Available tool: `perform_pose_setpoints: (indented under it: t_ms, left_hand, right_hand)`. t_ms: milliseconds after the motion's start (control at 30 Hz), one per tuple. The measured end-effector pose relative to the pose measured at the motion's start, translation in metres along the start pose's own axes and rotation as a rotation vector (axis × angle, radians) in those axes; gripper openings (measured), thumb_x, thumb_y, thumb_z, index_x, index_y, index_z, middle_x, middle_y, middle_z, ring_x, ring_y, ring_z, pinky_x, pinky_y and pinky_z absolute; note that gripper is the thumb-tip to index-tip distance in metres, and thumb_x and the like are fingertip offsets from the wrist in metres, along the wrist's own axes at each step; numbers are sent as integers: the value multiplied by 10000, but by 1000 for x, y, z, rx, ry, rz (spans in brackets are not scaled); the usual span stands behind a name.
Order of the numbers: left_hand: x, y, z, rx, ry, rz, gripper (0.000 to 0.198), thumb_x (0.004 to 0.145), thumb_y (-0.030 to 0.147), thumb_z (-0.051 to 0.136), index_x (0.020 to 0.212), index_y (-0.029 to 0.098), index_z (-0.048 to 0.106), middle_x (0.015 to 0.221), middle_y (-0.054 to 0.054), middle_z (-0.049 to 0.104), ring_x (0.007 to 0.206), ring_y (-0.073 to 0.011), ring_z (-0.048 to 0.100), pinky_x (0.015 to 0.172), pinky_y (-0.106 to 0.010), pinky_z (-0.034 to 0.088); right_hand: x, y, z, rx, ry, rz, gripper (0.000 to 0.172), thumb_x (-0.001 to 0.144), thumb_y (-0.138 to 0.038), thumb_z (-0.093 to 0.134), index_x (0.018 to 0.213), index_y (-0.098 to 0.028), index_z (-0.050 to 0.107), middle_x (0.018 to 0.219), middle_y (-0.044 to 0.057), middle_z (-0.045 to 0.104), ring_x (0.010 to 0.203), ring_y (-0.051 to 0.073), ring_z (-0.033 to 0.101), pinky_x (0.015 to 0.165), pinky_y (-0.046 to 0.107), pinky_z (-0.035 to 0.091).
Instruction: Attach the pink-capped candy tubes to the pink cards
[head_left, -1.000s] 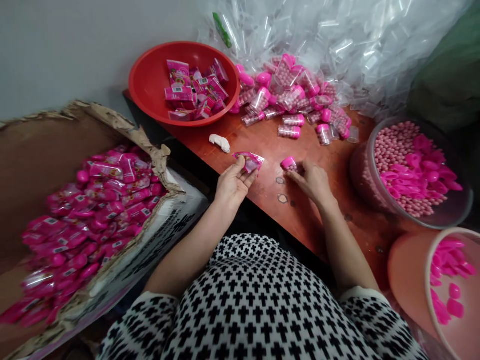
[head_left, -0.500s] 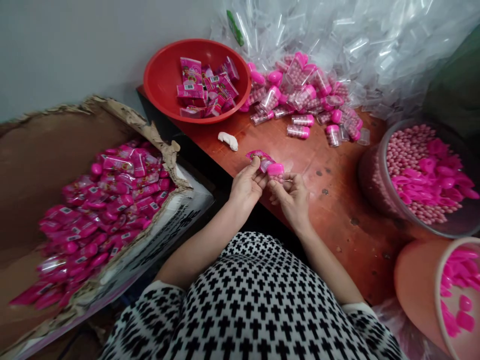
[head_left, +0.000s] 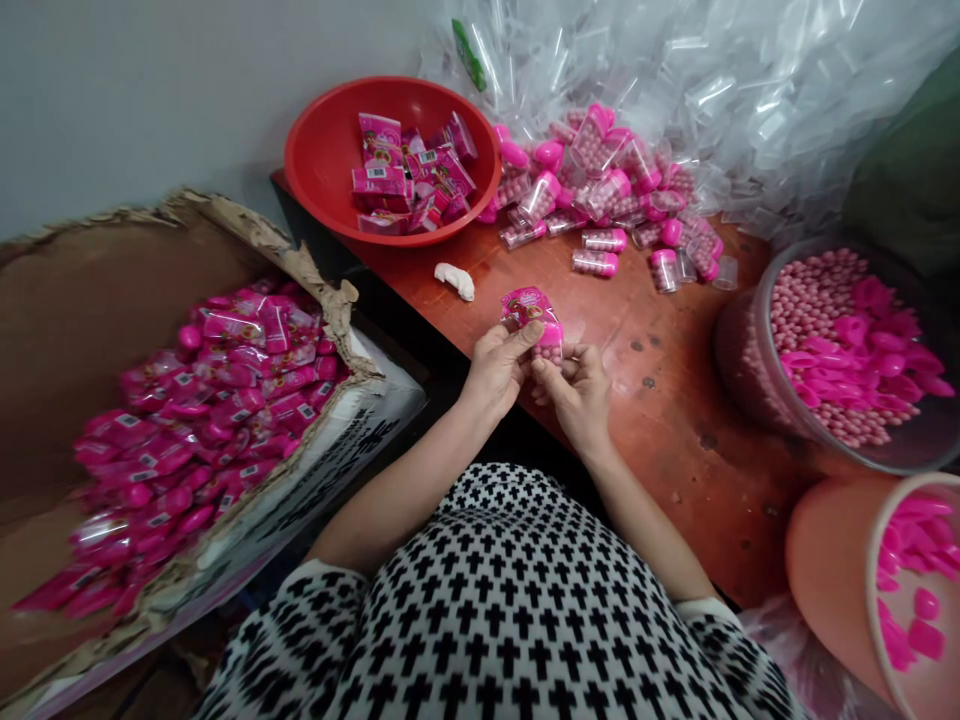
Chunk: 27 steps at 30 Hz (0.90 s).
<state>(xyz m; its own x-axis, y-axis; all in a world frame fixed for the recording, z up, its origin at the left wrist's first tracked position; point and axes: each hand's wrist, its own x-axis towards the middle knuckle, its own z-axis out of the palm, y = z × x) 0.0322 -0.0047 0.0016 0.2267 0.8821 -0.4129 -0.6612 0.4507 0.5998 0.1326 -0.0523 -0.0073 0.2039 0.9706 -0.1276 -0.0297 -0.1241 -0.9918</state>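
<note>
My left hand pinches a printed pink wrapper between thumb and fingers, over the near edge of the table. My right hand grips a small clear jar of pink beads, its pink cap pointing away from me. The wrapper lies over or around the capped end; how far the jar is inside it I cannot tell. Similar filled jars lie in a heap beyond my hands. A crumpled white scrap lies to the left of the wrapper.
A red bowl holds printed wrappers at the back left. The torn cardboard box on my left is piled with wrapped jars. Clear empty jars fill the back. To the right stand a bead tub and a peach bucket of pink caps.
The wrapper has come up over the capped end of the jar, where before it was held just left of the cap. My left thumb has moved right onto it.
</note>
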Motion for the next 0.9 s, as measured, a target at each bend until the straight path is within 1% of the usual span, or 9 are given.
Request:
perform_pose_setpoints:
  t_ms: [100, 167, 267, 367, 533, 667, 767, 833, 900]
  left_hand:
    - [1, 0, -1, 25, -5, -62, 304, 624, 323, 837, 713, 119, 630, 589, -9, 630, 514, -110, 596, 542, -239, 515]
    - [1, 2, -3, 57, -45, -73, 320, 607, 345, 842, 654, 107, 633, 586, -25, 634, 491, -108, 585, 489, -229, 489]
    - [3, 7, -7, 132, -94, -57, 340, 572, 345, 856, 574, 102, 618, 554, -26, 616, 439, -106, 548, 398, -226, 428]
    - [6, 12, -11, 214, -123, -15, 304, 581, 305, 850, 560, 96, 632, 536, -27, 609, 439, -112, 551, 398, -232, 432]
    - [7, 14, -11, 228, -111, -7, 251, 614, 281, 830, 605, 87, 671, 584, -60, 655, 489, -125, 603, 475, -230, 483]
    - [3, 14, -8, 248, -193, -63, 271, 635, 312, 815, 602, 90, 664, 513, -36, 601, 396, -104, 529, 390, -222, 424]
    - [-1, 13, -7, 257, -250, -86, 296, 640, 342, 811, 593, 97, 651, 464, -21, 555, 364, -122, 517, 362, -244, 422]
    - [-1, 13, -7, 276, -225, -62, 303, 633, 345, 815, 594, 95, 648, 464, -22, 557, 345, -126, 507, 345, -254, 415]
    - [-1, 13, -7, 278, -148, -9, 308, 619, 341, 824, 591, 91, 648, 479, -22, 570, 344, -112, 497, 342, -241, 402]
  right_hand:
    - [-1, 2, 0, -29, 12, -21, 313, 773, -398, 706, 906, -228, 479, 610, -93, 630, 456, 80, 593, 436, 184, 510]
    - [1, 3, 0, 33, -12, 10, 324, 765, -405, 712, 900, -230, 475, 608, -91, 636, 442, 80, 590, 422, 183, 502]
    - [4, 2, -1, 187, -96, 92, 338, 751, -421, 718, 873, -232, 466, 624, -73, 666, 414, 80, 580, 371, 169, 456]
    - [4, 2, -1, 249, -143, 141, 343, 742, -424, 722, 846, -231, 459, 616, -66, 675, 399, 77, 570, 341, 157, 421]
    - [0, 2, 3, 113, -41, 50, 364, 717, -395, 753, 858, -234, 458, 619, -96, 651, 427, 73, 587, 393, 170, 487]
    - [4, 2, 6, 251, -87, 104, 371, 719, -434, 740, 842, -233, 454, 598, -77, 667, 382, 77, 562, 333, 160, 424]
    - [7, 1, 7, 327, -83, 119, 397, 694, -456, 754, 816, -231, 451, 579, -73, 663, 358, 73, 541, 303, 152, 383]
    - [7, 0, 7, 342, -64, 104, 396, 687, -428, 771, 827, -232, 457, 575, -82, 656, 375, 75, 557, 325, 151, 413]
    - [6, -2, 6, 343, -65, 91, 390, 686, -400, 782, 876, -234, 484, 609, -83, 667, 426, 81, 597, 384, 164, 482]
